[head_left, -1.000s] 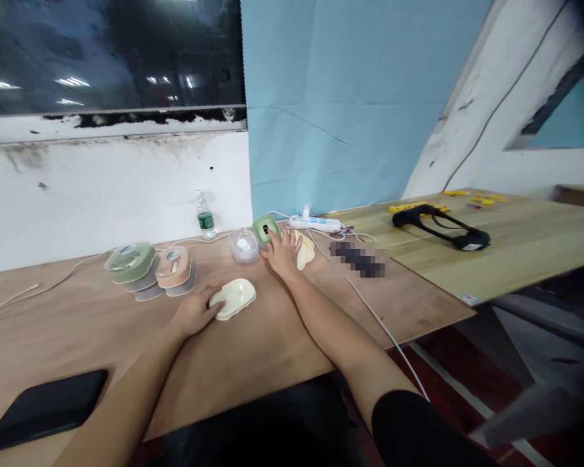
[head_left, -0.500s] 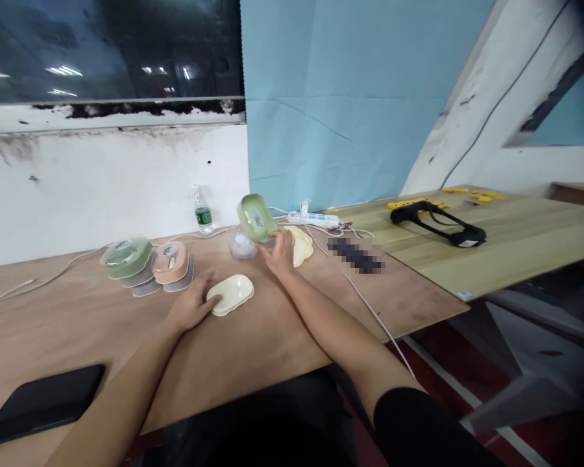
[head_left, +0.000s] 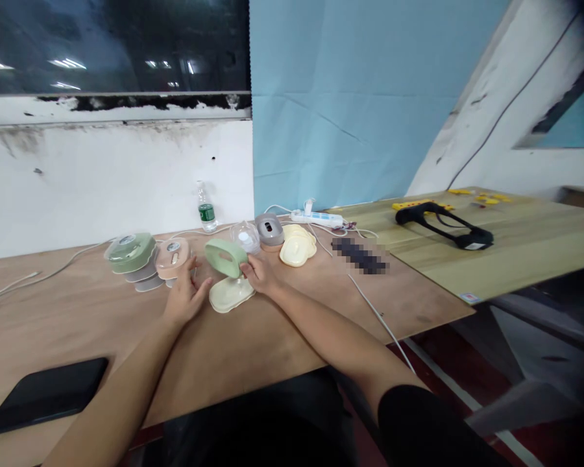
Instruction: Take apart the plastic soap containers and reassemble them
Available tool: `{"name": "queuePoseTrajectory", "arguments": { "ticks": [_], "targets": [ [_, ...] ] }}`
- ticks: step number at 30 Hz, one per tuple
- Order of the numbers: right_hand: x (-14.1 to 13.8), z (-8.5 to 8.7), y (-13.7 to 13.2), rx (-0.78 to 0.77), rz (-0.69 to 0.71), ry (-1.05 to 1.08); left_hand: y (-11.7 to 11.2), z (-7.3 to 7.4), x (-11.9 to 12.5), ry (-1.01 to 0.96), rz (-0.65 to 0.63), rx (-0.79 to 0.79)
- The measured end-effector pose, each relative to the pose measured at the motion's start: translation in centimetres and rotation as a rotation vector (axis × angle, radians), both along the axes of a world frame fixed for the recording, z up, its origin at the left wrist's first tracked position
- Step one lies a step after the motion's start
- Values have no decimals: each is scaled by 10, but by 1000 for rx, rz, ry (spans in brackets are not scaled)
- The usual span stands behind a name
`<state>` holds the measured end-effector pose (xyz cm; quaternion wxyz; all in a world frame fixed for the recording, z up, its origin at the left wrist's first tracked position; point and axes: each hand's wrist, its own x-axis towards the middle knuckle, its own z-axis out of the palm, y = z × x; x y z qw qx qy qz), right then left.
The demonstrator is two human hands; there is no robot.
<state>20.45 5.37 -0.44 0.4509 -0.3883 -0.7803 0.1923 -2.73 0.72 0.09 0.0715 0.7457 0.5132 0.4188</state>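
My right hand (head_left: 259, 274) grips a green oval ring-shaped part (head_left: 226, 257) and holds it just above a cream oval base (head_left: 230, 293) on the wooden table (head_left: 102, 318). My left hand (head_left: 185, 297) is open, fingers spread, right beside the cream base and the green part. Behind them lie a clear dome (head_left: 246, 237), a grey and pink unit (head_left: 269, 231) and a stack of cream lids (head_left: 296, 246).
Stacked green (head_left: 130, 253) and peach (head_left: 172, 255) containers stand left of my hands. A water bottle (head_left: 206, 209) and a white power strip (head_left: 317, 218) are by the wall. A black phone (head_left: 43, 395) lies at front left. A second table (head_left: 491, 253) holds a black strap (head_left: 442, 224).
My right hand lifted the green part off the grey unit at the back and carried it left and nearer, over the cream base. My left hand let go of the base and opened.
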Motion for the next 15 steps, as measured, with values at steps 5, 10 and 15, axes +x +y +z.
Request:
{"name": "queuePoseTrajectory", "arguments": {
  "ticks": [5, 10, 15],
  "targets": [
    [-5, 9, 6, -456, 163, 400, 1, -2, 1, 31, 29, -52],
    [-3, 18, 9, -891, 445, 595, -2, -1, -2, 67, -48, -172],
    [4, 18, 14, -1046, 490, 657, -1, -1, -6, 67, -170, -196]
  ]
}}
